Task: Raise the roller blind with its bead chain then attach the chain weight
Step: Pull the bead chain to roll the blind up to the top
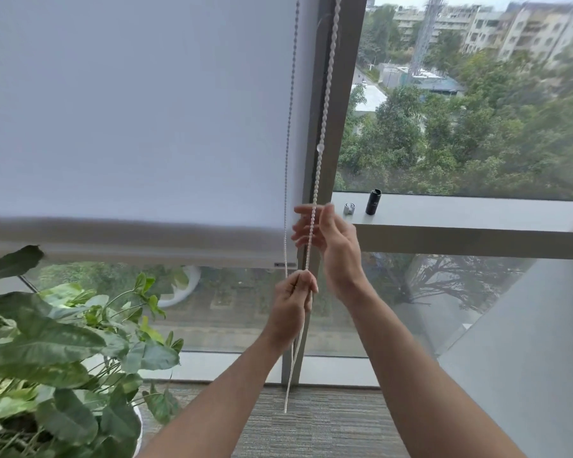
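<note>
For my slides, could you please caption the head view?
Left hand grips the bead chain, right hand open, blind partly down.

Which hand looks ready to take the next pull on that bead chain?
Probably the right hand. It is open, higher up, its fingers around the nearer strand of the bead chain. The left hand is already shut on the chain lower down.

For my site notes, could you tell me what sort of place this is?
Probably an upper-floor office: a roller blind over floor-to-ceiling glass, grey carpet, a potted plant, and treetops and buildings below.
</note>
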The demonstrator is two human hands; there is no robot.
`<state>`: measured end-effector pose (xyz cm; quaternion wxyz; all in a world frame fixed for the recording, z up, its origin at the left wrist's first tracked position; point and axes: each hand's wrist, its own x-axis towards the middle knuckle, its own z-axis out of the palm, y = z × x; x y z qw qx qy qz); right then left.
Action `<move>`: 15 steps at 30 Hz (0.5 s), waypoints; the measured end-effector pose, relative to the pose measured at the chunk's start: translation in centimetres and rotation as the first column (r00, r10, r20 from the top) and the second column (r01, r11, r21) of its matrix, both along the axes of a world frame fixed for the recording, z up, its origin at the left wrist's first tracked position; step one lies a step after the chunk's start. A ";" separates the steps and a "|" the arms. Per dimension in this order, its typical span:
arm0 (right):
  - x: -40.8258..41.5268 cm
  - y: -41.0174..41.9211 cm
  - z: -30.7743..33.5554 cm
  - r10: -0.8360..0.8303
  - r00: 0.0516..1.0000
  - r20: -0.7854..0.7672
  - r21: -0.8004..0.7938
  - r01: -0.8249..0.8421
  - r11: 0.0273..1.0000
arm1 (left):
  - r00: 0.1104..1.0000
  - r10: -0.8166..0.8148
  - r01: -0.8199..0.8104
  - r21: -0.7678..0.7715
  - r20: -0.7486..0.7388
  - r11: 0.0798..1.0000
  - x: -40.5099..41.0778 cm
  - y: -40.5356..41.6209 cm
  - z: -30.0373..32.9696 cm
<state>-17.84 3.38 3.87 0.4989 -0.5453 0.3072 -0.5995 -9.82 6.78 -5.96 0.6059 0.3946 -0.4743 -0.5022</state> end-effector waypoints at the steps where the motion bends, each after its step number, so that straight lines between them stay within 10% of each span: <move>1: 0.4 0.0 0.9 0.027 1.000 0.014 -0.026 -0.026 0.999 | 1.000 0.001 -0.002 0.021 0.014 1.000 0.0 0.1 -0.7; 15: 2.3 0.6 -2.9 -0.135 0.990 0.032 -0.043 0.137 0.990 | 0.962 -0.104 0.080 0.102 0.252 0.992 3.2 0.6 -3.1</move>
